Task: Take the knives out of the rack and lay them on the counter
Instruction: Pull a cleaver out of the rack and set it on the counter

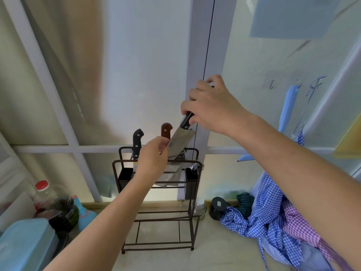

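- Counter (pixel 214 251), lower frame: where the knives are to be laid.
- Rack (pixel 125 179), centre: stands on the counter.
- Left hand (pixel 154 155): fingers pinch the blade, probably to steady it.
- Cleaver (pixel 179 143): tilted above the rack, its lower end hidden.
- Right hand (pixel 211 108): fingers curled round the handle, bearing the weight.
- Black-handled knife (pixel 137 141) and brown-handled knife (pixel 166 130): upright in the rack.

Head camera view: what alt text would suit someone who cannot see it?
A person's right hand holds a cleaver by its black handle over a metal rack, the left hand pinching its blade. Two more knives stand inside.
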